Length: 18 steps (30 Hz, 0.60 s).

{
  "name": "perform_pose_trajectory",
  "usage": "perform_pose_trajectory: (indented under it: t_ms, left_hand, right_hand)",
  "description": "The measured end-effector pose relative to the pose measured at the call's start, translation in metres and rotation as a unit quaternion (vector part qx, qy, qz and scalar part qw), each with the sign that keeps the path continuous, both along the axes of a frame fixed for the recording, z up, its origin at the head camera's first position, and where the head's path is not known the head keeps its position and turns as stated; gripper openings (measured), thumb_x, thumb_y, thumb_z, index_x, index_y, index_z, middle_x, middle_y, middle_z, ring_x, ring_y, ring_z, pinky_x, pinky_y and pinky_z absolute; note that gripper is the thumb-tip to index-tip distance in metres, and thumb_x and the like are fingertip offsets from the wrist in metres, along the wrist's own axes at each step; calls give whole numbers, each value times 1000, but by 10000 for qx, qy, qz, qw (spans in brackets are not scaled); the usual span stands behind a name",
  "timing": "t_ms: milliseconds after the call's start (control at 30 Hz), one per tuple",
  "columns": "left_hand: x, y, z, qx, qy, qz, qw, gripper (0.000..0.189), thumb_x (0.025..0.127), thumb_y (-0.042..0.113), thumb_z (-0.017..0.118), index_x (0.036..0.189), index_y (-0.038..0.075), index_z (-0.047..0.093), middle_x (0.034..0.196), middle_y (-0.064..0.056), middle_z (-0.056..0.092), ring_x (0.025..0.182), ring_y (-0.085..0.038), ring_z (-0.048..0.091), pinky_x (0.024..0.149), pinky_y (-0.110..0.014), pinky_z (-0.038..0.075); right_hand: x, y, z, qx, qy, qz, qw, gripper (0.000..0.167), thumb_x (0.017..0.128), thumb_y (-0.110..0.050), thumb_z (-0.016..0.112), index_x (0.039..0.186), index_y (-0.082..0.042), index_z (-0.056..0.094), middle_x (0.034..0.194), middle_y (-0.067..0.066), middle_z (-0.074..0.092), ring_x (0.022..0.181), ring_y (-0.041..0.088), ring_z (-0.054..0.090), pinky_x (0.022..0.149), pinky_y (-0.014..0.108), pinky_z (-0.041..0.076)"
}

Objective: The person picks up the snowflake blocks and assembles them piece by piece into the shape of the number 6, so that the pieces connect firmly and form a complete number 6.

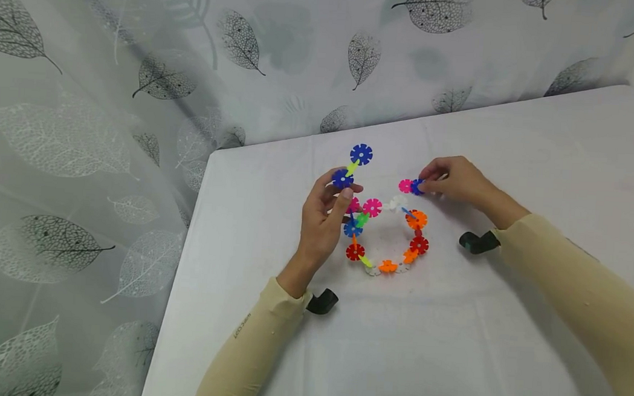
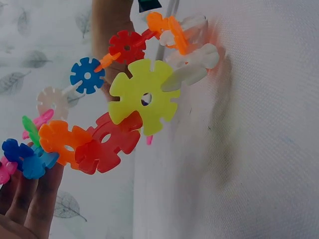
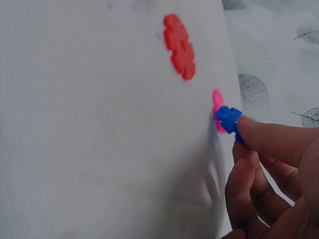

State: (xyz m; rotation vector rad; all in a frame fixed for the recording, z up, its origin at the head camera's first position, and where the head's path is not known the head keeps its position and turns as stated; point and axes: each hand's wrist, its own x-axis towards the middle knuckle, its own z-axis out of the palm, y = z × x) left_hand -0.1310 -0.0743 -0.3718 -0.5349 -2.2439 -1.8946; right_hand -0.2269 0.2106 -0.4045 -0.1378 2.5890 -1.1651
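Note:
My left hand holds a ring-shaped chain of notched plastic snowflake discs at its left side, fingers curled around the pink and blue pieces. A short branch rises from the grip, with a dark blue disc at its tip on a yellow one. In the left wrist view, a yellow disc, a red disc and an orange disc are slotted edge to edge. My right hand pinches a blue disc between thumb and fingers. A pink disc overlaps it.
White cloth covers the table. A leaf-patterned curtain hangs behind and to the left. Black curved wrist pieces stick out below both sleeves. Red discs appear near the top of the right wrist view.

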Motion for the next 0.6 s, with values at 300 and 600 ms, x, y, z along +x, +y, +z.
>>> perform_pose_trajectory:
  t_ms: [300,600]
  left_hand:
    - [-1,2,-1,-63,31,-29,10000,44,107,24,53,149,16,44,120,-7,68,107,-19,67,72,-40,60]
    - [-2,2,2,-166,-66,-167,9997,50,106,23,54,154,21,40,117,-10,68,99,-28,68,65,-39,61]
  right_hand:
    - [11,-14,22,-890,61,138,9959,43,98,-33,68,136,-14,62,110,15,70,92,34,62,79,45,48]
    - [28,-31,54,-1822,199,-49,9830,49,94,-41,72,136,-16,66,110,4,72,102,32,63,85,41,51]
